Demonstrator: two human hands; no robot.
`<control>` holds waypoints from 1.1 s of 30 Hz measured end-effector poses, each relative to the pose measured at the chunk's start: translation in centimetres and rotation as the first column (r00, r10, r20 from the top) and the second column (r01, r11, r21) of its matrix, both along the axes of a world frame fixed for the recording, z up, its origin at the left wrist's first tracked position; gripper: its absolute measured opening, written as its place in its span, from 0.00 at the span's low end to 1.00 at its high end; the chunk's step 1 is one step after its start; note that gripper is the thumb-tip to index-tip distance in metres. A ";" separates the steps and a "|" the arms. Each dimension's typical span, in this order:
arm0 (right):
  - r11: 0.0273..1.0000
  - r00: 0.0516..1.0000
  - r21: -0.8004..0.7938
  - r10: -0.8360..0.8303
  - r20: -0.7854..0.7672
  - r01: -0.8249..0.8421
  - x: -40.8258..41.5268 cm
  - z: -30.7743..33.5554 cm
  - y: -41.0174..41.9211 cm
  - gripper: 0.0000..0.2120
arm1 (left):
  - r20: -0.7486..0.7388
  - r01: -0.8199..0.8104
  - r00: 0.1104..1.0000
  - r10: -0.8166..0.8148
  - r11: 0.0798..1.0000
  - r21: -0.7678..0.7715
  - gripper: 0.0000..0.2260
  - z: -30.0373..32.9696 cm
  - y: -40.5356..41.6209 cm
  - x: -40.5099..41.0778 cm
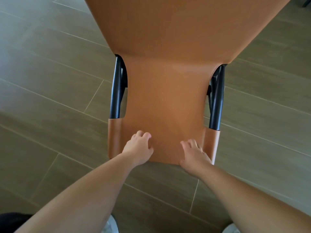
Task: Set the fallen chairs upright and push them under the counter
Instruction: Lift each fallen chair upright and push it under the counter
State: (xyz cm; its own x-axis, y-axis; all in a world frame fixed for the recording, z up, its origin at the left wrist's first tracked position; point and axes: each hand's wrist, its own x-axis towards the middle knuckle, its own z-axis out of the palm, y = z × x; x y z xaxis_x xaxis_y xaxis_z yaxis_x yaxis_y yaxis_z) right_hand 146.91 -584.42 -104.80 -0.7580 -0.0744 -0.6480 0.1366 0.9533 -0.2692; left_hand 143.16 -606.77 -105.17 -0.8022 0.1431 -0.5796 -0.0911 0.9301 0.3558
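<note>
A tan leather chair [168, 91] with black metal frame tubes [116, 91] fills the middle of the view, its backrest running from my hands up to the wide seat [181, 24] at the top. My left hand [138, 148] grips the near edge of the backrest with curled fingers on the leather. Just to its right, my right hand [193, 155] holds the same edge, fingers laid over the front face. No counter is in view.
Grey-brown wood-look floor tiles [50, 81] surround the chair on both sides. A dark leg-like object [306, 2] shows at the top right corner. My feet [111, 224] are at the bottom edge, close behind the chair.
</note>
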 end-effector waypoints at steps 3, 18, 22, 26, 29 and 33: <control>0.973 0.978 0.120 0.203 -0.057 -0.195 0.4 -2.1 0.5 0.35 | -0.105 0.188 0.974 -0.202 0.974 -0.128 0.25 -2.1 -0.3 0.5; 0.777 0.870 0.434 0.492 0.033 -0.456 2.0 -6.7 1.1 0.50 | -0.120 0.443 0.797 -0.592 0.707 -0.551 0.55 -7.6 -3.1 2.6; 0.794 0.890 0.446 0.456 0.014 -0.414 1.5 -6.2 2.0 0.56 | -0.116 0.442 0.811 -0.574 0.731 -0.520 0.54 -8.2 -2.8 2.4; 0.799 0.894 0.438 0.448 0.023 -0.412 2.0 -6.5 1.8 0.57 | -0.113 0.426 0.830 -0.547 0.751 -0.505 0.53 -8.7 -2.8 2.5; 0.807 0.890 0.426 0.456 -0.007 -0.410 1.8 -6.9 1.5 0.55 | -0.110 0.433 0.825 -0.554 0.745 -0.507 0.53 -8.6 -2.7 2.5; 0.809 0.882 0.412 0.470 -0.027 -0.419 1.6 -7.4 1.0 0.50 | -0.101 0.427 0.838 -0.536 0.760 -0.490 0.52 -8.6 -2.3 2.5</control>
